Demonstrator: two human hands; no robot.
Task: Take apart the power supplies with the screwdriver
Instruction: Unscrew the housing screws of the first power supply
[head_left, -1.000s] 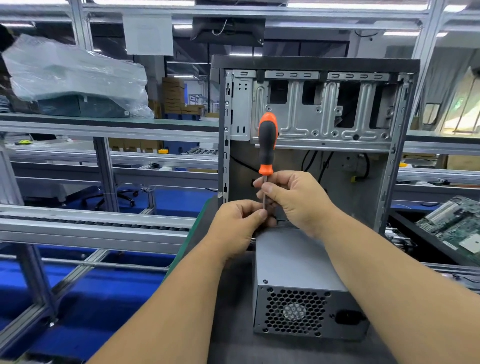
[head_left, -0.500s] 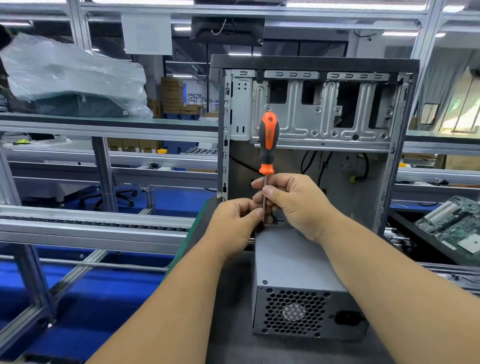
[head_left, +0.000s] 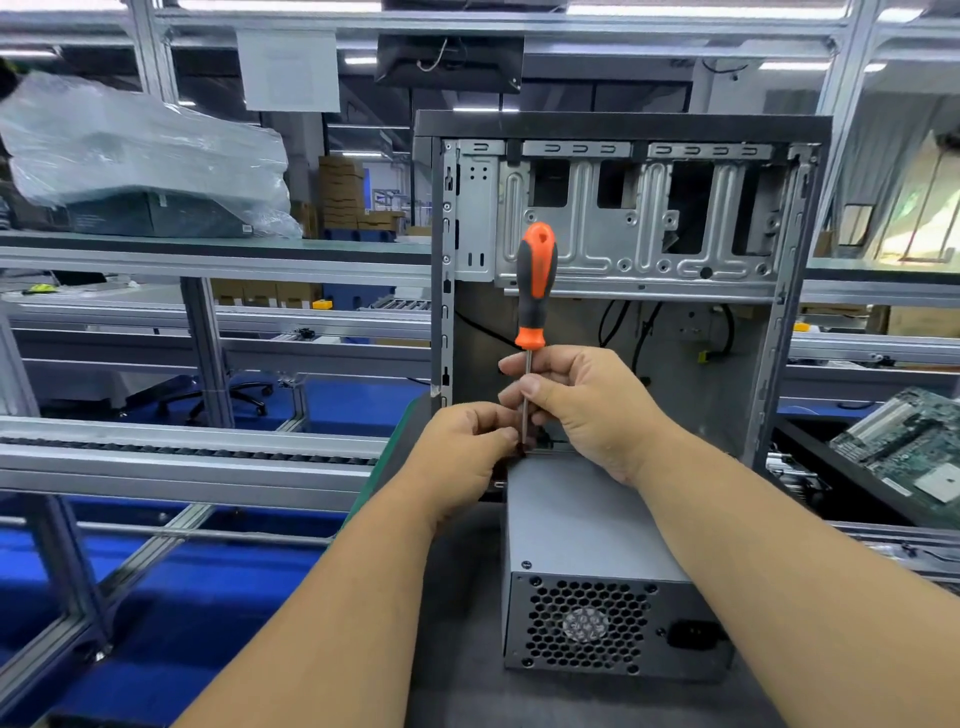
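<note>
Orange-and-black-handled screwdriver (head_left: 535, 291): upright, shaft pinched by right hand (head_left: 582, 410) and left hand (head_left: 467, 447) above grey metal power supply (head_left: 587, 525).

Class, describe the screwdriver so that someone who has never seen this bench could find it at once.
Start at the open computer case standing at the back of the bench. Before it lies a grey power supply; the screwdriver stands upright at its far end, shaft pinched in the right hand. Its orange-and-black handle is the only bright thing there.
</note>
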